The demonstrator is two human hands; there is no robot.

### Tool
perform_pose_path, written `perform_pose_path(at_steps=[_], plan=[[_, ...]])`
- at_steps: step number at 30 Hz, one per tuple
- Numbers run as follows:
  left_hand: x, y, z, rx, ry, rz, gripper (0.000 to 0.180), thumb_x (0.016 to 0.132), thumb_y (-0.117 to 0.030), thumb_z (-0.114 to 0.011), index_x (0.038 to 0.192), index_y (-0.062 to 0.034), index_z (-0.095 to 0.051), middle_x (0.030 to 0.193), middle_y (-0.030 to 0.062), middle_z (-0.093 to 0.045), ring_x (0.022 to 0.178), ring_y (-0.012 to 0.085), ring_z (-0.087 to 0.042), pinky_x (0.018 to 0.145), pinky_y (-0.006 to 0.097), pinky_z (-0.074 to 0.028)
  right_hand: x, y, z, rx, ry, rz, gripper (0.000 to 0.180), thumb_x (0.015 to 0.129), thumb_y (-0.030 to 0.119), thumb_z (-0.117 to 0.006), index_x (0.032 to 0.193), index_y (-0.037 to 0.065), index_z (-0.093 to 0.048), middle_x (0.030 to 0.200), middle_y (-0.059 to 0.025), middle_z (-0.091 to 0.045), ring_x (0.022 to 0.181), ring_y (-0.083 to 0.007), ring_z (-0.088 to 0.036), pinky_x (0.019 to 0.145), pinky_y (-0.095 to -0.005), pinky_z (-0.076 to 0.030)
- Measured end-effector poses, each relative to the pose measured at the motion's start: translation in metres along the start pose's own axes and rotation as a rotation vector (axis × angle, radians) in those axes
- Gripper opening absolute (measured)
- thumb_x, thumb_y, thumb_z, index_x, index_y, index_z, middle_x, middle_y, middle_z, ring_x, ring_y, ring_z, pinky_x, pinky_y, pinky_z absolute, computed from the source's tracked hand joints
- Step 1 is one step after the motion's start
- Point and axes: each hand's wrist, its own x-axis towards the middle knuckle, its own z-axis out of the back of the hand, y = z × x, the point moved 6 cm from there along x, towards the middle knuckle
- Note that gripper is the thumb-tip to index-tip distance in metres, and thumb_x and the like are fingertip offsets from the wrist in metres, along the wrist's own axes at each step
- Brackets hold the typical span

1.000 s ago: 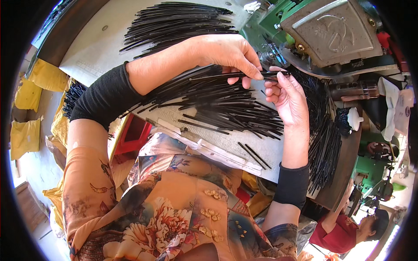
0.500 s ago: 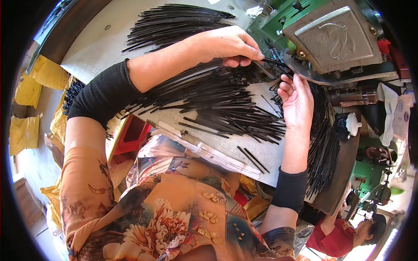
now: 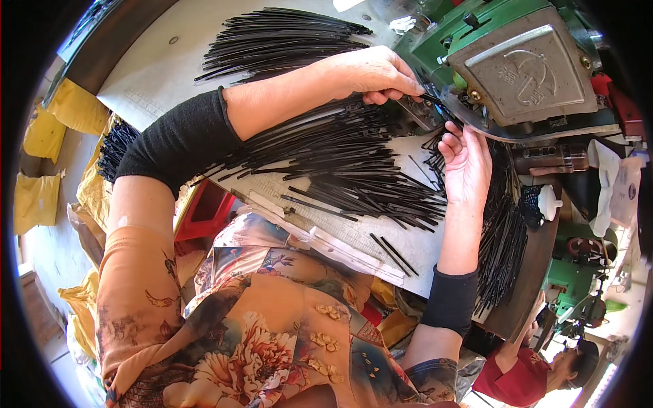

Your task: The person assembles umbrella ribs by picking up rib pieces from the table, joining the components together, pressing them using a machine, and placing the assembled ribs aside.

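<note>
At the green machine (image 3: 443,42), a thin black rod (image 3: 431,99) spans the gap between my hands. My left hand (image 3: 384,76) pinches its near end between thumb and forefinger, with the other fingers curled under. My right hand (image 3: 469,162), palm turned up, closes its fingertips on the rod's other end beside the machine's curved metal plate (image 3: 500,129). The exact contact there is partly hidden. Below my left forearm spreads a large pile of similar black rods (image 3: 340,153), and another bundle (image 3: 279,41) lies beyond it.
More rods (image 3: 503,251) hang along the right table edge, and two loose ones (image 3: 394,254) lie on the pale tabletop (image 3: 354,238). An embossed metal cover (image 3: 527,75) fronts the machine. A red bin (image 3: 204,212) stands below the table. At lower right sits another person (image 3: 517,374) in red.
My left hand has shifted slightly right, toward the machine, with the rod. My right hand stays at nearly the same spot. The whole view has tilted a little.
</note>
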Motion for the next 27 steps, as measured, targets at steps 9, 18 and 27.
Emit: perform_pose_path(at_steps=[9,18,27], plan=[[0.002,0.0,0.003,0.05,-0.02,0.051,0.026,0.082,-0.022,-0.062,0.09,0.0027,-0.065,0.051,-0.0055,-0.036,0.041,0.0042,-0.029,0.038,0.022,-0.021,0.001,-0.008,0.002,0.018,-0.033,-0.063,0.016,0.087,0.008,-0.054,0.1,-0.003,-0.054,0.09,-0.0194,-0.062,0.068,-0.019,-0.064,0.059,-0.0285,-0.056],[0.0,-0.008,0.003,0.09,-0.045,0.01,0.024,0.08,-0.022,-0.064,0.088,0.0011,-0.067,0.051,-0.0059,-0.037,0.041,0.0043,-0.03,0.037,0.022,-0.022,0.003,-0.006,0.009,0.052,-0.004,-0.084,0.017,0.088,0.011,-0.052,0.101,0.0,-0.053,0.094,-0.0186,-0.062,0.073,-0.0201,-0.064,0.063,-0.0308,-0.056],[-0.009,-0.007,-0.001,0.263,0.195,0.038,0.027,0.081,-0.024,-0.061,0.088,0.0025,-0.066,0.048,-0.0058,-0.036,0.039,0.0047,-0.03,0.036,0.022,-0.022,-0.019,0.025,-0.027,-0.713,0.026,0.226,0.017,0.083,0.008,-0.062,0.096,-0.004,-0.06,0.09,-0.0047,-0.062,0.083,-0.0103,-0.056,0.077,-0.0222,-0.044]])
